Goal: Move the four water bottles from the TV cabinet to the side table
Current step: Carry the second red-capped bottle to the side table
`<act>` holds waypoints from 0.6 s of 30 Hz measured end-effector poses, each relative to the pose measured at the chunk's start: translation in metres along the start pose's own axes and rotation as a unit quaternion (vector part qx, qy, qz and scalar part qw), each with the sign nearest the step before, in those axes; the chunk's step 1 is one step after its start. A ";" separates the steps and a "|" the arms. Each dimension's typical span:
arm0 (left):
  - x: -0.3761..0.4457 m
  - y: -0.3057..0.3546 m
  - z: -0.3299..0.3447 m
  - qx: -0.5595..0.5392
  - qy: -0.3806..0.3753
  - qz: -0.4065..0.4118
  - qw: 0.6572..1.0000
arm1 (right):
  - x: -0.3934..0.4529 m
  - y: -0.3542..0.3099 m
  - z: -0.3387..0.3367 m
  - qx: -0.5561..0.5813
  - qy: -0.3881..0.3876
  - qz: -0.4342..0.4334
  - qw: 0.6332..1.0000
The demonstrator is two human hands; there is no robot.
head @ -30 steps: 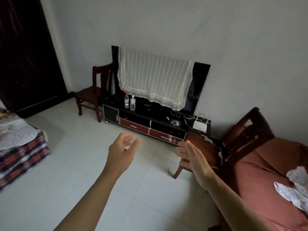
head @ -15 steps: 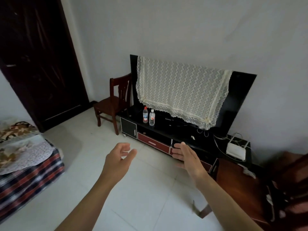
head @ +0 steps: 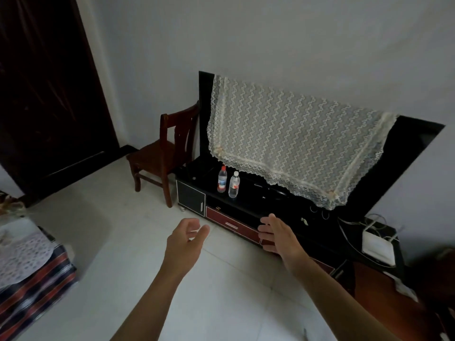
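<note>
Two clear water bottles stand upright side by side on the black TV cabinet point(head: 248, 212): one with a red cap point(head: 222, 179) on the left, one with a white cap point(head: 234, 184) just right of it. My left hand point(head: 185, 244) is held out over the floor in front of the cabinet, fingers loosely curled and empty. My right hand point(head: 278, 236) hangs open, palm toward the left, before the red drawer fronts. Both hands are well short of the bottles. No side table can be made out for certain.
A TV draped with a lace cloth point(head: 293, 146) stands behind the bottles. A wooden chair point(head: 162, 153) sits left of the cabinet, a white router point(head: 378, 246) at its right end. A covered striped bundle point(head: 32, 269) lies at left, a dark door point(head: 49, 89) beyond.
The view has closed in on the TV cabinet and swung left, so the bottles appear larger and nearer. Both hands stay raised and empty in front.
</note>
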State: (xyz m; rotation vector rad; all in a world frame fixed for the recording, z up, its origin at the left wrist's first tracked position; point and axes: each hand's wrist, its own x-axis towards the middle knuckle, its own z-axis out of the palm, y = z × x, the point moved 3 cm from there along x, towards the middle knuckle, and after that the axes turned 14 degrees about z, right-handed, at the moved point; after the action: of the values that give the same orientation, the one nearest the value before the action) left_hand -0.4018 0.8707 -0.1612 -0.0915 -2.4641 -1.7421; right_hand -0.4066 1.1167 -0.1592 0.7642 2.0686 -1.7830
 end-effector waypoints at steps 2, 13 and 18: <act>0.036 -0.010 -0.010 -0.003 -0.016 0.000 1.000 | 0.023 -0.018 0.017 -0.006 0.013 -0.001 1.000; 0.211 -0.065 -0.057 0.026 -0.045 0.005 0.999 | 0.163 -0.103 0.104 0.010 0.016 0.022 1.000; 0.306 -0.092 -0.050 0.054 -0.076 0.004 0.996 | 0.255 -0.136 0.130 0.045 0.016 0.017 0.999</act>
State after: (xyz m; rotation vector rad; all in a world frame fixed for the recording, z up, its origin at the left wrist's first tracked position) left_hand -0.7124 0.7859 -0.1899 -0.2310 -2.6560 -1.6518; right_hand -0.7057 1.0279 -0.2120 0.8520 1.9951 -1.8682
